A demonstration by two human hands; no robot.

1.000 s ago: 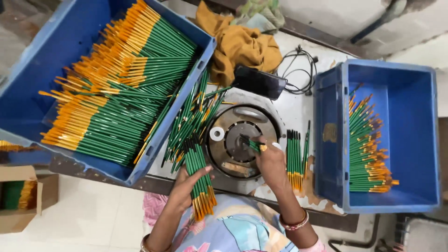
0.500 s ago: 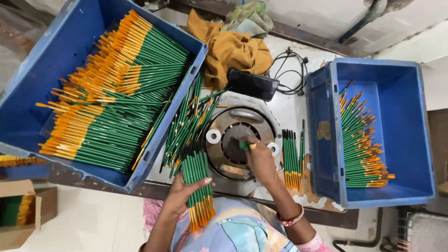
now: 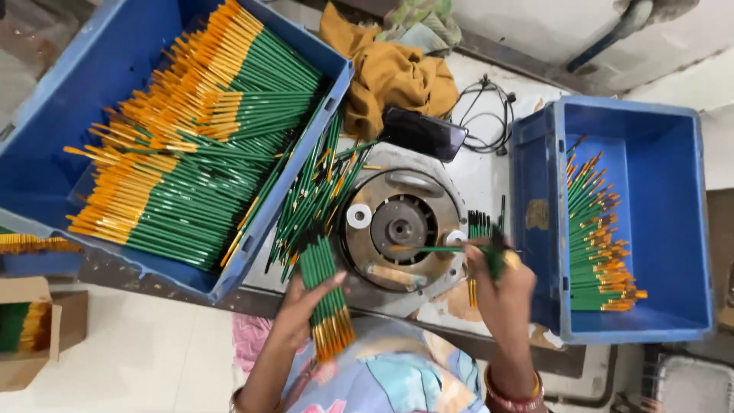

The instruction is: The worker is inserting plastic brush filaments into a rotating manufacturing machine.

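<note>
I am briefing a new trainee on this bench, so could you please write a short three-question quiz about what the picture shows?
1. True or false: the left hand grips a bundle of green sticks.
2. What lies across the round metal machine, pinched by the right hand?
A. a single green stick
B. a black cable
C. a yellow cloth
3. Which crate holds more sticks, the large blue crate or the small blue crate?

Key
1. True.
2. A.
3. The large blue crate, on the person's left.
</note>
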